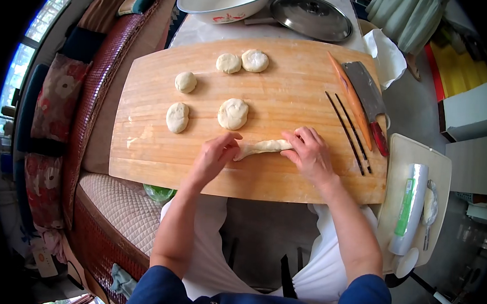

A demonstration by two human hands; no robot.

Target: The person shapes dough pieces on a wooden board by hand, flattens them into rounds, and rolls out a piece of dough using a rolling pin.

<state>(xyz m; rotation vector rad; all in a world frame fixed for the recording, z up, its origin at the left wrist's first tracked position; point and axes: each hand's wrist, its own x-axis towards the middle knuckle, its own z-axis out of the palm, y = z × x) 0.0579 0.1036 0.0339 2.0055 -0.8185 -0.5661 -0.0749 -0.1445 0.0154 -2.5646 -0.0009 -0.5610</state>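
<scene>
A long strip of dough (267, 146) stretches between my two hands, low over the wooden board near its front edge. My left hand (219, 153) has its fingers closed on the strip's left end. The right end is pinched by my right hand (309, 151), whose fingers cover it. Just beyond my left hand lies a round piece of dough (233, 114). Farther left are an oval dough piece (177, 117) and a smaller dough ball (186, 82). Two more pieces, one dough ball (228, 63) and a floured one (255, 60), touch each other at the back.
The wooden board (144, 163) fills the table. On its right lie two dark chopsticks (346, 132), a tapered wooden rolling pin (353, 100) and a cleaver (365, 87). Behind stand an enamel basin (225, 5) and a metal lid (311, 15). A plastic wrap roll (408, 207) lies right.
</scene>
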